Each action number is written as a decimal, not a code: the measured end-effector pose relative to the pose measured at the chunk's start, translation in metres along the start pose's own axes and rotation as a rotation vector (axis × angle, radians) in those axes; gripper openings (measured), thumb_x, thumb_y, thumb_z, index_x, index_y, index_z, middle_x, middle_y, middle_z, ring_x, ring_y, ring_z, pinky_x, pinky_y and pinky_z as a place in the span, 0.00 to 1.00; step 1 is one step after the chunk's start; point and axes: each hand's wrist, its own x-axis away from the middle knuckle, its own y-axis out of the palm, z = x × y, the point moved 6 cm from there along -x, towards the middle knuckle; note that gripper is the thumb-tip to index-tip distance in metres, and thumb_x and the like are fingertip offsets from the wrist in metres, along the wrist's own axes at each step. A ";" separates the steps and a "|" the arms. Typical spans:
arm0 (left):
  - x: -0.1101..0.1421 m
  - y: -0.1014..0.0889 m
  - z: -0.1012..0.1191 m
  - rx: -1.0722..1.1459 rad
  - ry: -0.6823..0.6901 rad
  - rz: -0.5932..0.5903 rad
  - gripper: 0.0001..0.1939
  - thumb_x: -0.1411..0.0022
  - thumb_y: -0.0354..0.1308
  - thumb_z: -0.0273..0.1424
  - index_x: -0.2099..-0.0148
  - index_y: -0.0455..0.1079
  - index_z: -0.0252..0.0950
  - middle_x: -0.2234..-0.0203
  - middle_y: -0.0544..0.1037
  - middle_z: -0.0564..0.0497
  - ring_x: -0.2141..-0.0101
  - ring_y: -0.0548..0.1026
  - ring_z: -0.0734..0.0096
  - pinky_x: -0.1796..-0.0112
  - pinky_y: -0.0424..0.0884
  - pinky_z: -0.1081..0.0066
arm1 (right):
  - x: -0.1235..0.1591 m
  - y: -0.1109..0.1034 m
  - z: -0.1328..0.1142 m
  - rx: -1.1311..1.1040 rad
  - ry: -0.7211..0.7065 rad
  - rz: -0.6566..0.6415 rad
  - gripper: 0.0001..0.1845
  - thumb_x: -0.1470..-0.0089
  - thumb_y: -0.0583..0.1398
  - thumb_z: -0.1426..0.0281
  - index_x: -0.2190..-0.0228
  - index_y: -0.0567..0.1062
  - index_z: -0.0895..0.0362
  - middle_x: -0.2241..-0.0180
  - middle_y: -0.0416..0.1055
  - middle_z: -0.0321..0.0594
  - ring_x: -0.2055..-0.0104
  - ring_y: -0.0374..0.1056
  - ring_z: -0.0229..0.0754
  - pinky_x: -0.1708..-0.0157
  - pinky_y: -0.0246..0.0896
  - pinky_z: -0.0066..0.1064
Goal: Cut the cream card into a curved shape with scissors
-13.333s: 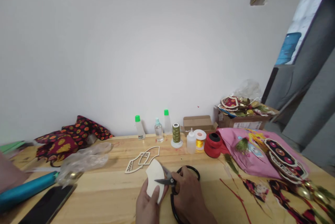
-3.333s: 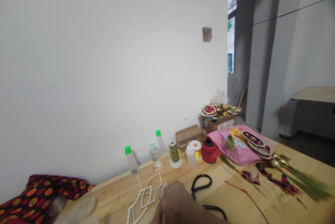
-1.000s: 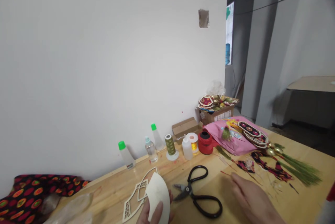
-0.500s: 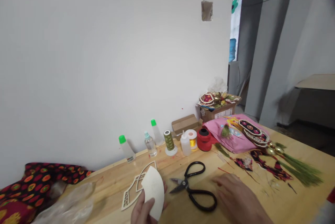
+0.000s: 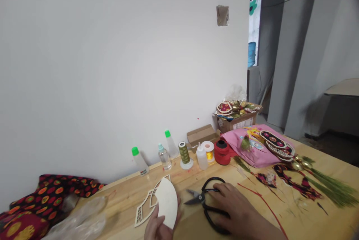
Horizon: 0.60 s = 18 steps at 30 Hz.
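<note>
My left hand (image 5: 157, 225) pinches a curved, fan-shaped cream piece (image 5: 167, 202), thumb on its face and fingers behind. Partly behind it is a pale cut-out frame (image 5: 139, 215) with lattice ends; whether the hand touches this frame I cannot tell. A pair of black-handled scissors (image 5: 199, 197) lies with blades slightly apart, tips pointing left toward the cream piece. My right hand (image 5: 238, 208) is over the scissors' handles, its fingers curled at the two loops. The palm side of this hand is hidden.
Along the wall stand green-capped bottles (image 5: 140, 161), a clear bottle (image 5: 165, 157), a green thread spool (image 5: 184, 154), a white squeeze bottle (image 5: 201, 157), yellow thread (image 5: 209, 156) and red spools (image 5: 222, 154). Right are a pink bag (image 5: 246, 150) and tassels (image 5: 333, 187); left, patterned fabric (image 5: 50, 195).
My right hand has moved left onto the scissors' handles, uncovering more red cord on the table. My left hand still holds the cream piece, now turned slightly. The view has shifted a little.
</note>
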 end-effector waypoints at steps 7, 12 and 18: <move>0.004 0.011 -0.002 -0.099 0.055 -0.007 0.39 0.62 0.62 0.20 0.46 0.58 0.42 0.67 0.79 0.50 0.61 0.73 0.58 0.57 0.67 0.60 | -0.001 0.010 0.007 0.028 0.174 0.026 0.26 0.67 0.61 0.72 0.60 0.68 0.57 0.62 0.67 0.45 0.60 0.62 0.47 0.59 0.55 0.36; 0.003 0.009 -0.002 -0.113 0.069 0.021 0.40 0.63 0.64 0.20 0.46 0.57 0.40 0.68 0.79 0.51 0.62 0.74 0.59 0.57 0.68 0.61 | 0.007 0.001 0.013 -0.282 0.278 0.155 0.26 0.68 0.57 0.75 0.60 0.64 0.57 0.70 0.66 0.39 0.67 0.64 0.42 0.66 0.58 0.31; 0.005 0.011 -0.004 -0.164 0.093 0.056 0.34 0.63 0.64 0.21 0.51 0.62 0.38 0.69 0.79 0.49 0.62 0.74 0.57 0.59 0.69 0.63 | -0.004 0.020 -0.008 -1.222 0.167 -0.003 0.36 0.68 0.56 0.72 0.52 0.55 0.53 0.73 0.64 0.33 0.76 0.61 0.35 0.77 0.56 0.25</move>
